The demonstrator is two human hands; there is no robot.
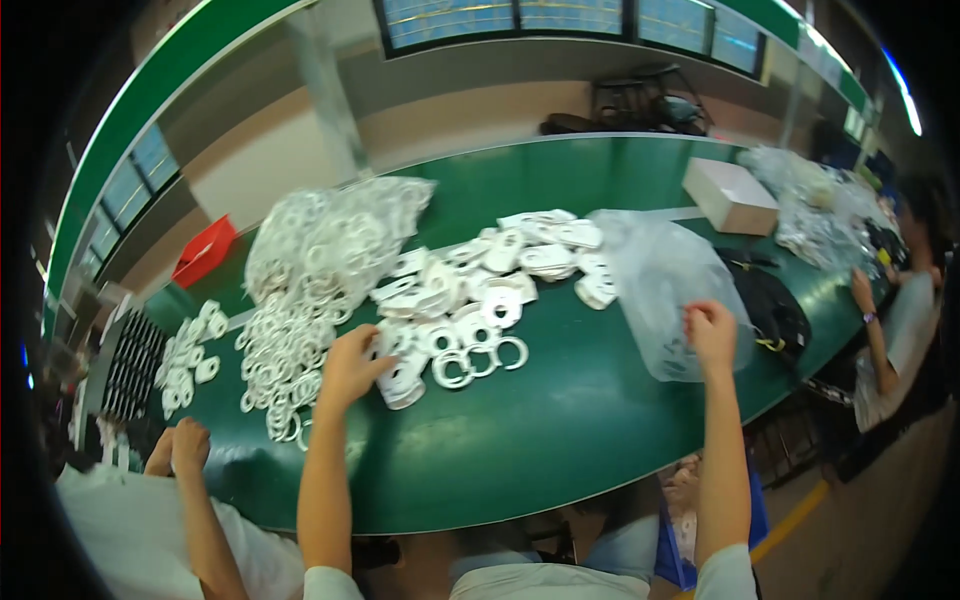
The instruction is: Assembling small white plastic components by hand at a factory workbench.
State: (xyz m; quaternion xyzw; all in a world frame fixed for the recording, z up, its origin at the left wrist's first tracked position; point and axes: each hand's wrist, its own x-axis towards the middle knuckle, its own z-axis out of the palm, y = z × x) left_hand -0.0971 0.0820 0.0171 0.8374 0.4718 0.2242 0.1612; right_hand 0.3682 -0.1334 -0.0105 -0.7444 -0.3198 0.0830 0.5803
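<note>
My left hand reaches to the left side of a pile of flat white plates with round holes. Its thumb and fingers look apart, close to a short stack of these plates. Several white rings lie in a row at the near side of the pile. My right hand is over the near right part of a clear plastic bag, with its fingers curled closed. Whatever those fingers pinch, if anything, is too small to make out.
Loose white rings spill from a full clear bag on the green table. A white box and a black bag lie to the right. Co-workers sit on both sides; one's hands rest at left. A blue crate stands below.
</note>
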